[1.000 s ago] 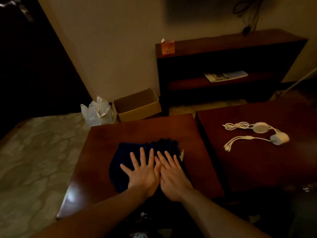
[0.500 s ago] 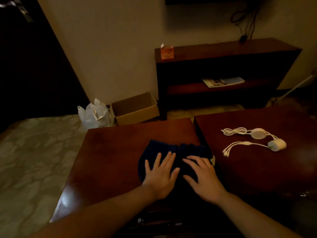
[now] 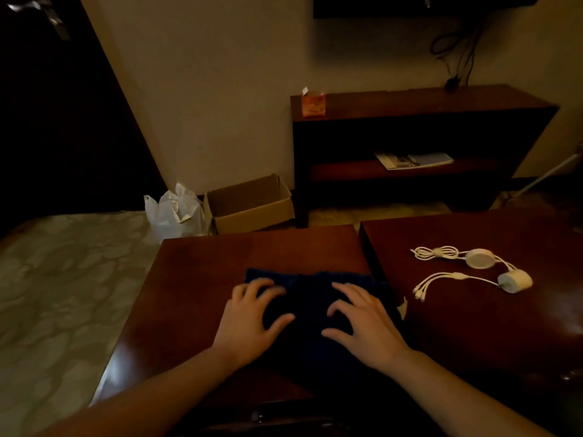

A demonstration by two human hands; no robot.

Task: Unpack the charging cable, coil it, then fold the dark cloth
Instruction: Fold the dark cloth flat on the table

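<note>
A dark blue cloth [image 3: 310, 298] lies folded on the left wooden table [image 3: 195, 279], near its right edge. My left hand [image 3: 252, 320] rests on the cloth's left part, fingers spread and slightly bent. On the right part lies my right hand [image 3: 362, 323], fingers spread the same way. Neither hand grips the fabric. The white charging cable [image 3: 467, 266], with its round puck, its multi-plug end and a small cylindrical spool, lies on the right table [image 3: 504, 326], apart from both hands.
An open cardboard box [image 3: 249, 203] and a white plastic bag [image 3: 173, 209] stand on the floor behind the left table. A dark shelf unit [image 3: 419, 146] with an orange carton [image 3: 313, 104] and a magazine stands against the wall.
My hands have moved apart from side by side to the cloth's two ends, fingers now bent. The cloth sits further right on the table, and the view has shifted.
</note>
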